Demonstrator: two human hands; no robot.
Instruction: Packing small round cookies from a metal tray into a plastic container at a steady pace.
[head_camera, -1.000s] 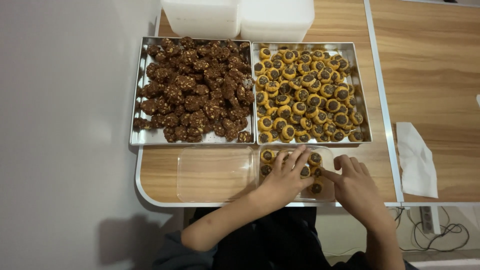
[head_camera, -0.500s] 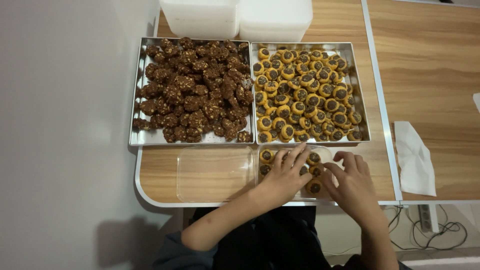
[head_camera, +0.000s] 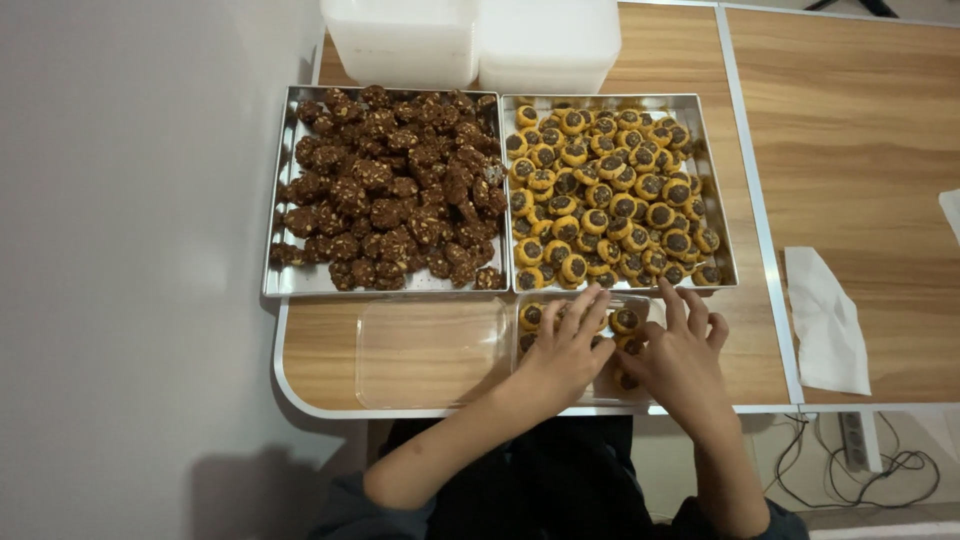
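Both my hands rest over a small clear plastic box (head_camera: 640, 312) at the table's near edge. My left hand (head_camera: 562, 352) lies flat with fingers spread on the yellow chocolate-centred cookies (head_camera: 627, 320) inside it. My right hand (head_camera: 682, 356) sits just to the right, fingers curved down onto cookies in the same box. A metal tray of the same yellow cookies (head_camera: 612, 190) lies right behind the box. To its left stands a metal tray of dark brown chocolate cookies (head_camera: 390, 190).
A clear lid (head_camera: 430, 352) lies left of the box. Two white plastic containers (head_camera: 470, 40) stand behind the trays. A white napkin (head_camera: 825, 320) lies on the neighbouring table at right. Cables hang below the table edge at lower right.
My left hand has slid slightly right and forward over the box. My right hand has shifted a little toward the box's right side.
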